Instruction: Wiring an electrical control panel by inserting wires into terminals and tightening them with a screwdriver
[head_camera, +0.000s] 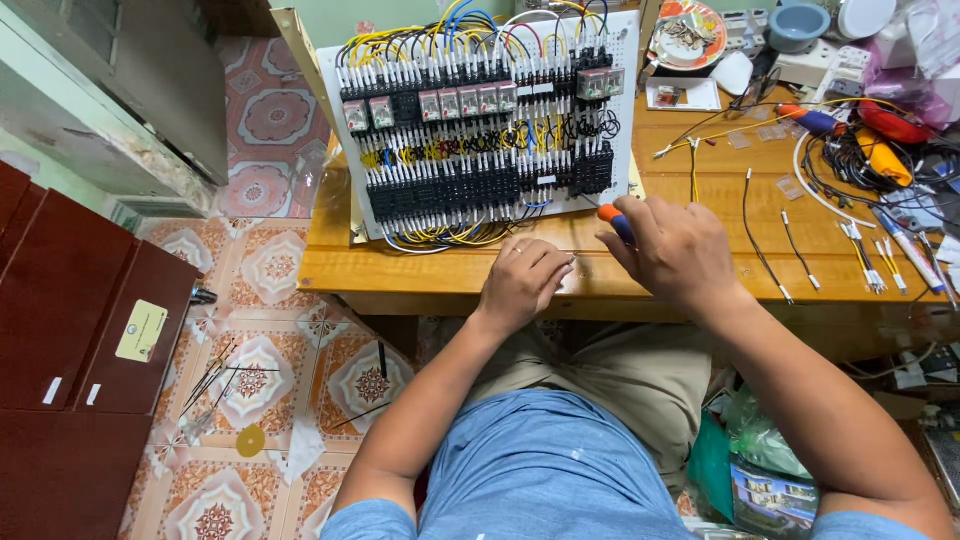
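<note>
Most relay sockets on the panel (480, 120) look wired already; we grip the screwdriver (617, 222) in our right hand (675, 255), while our left hand (522, 282) rests loosely curled, holding nothing, on the tabletop (440, 265), and loose wires (790, 240) remain.

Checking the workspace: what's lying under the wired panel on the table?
A pale yellow sheet peeks out past the wired panel edges, on the wooden table. Anything else under the panel is covered.
</note>
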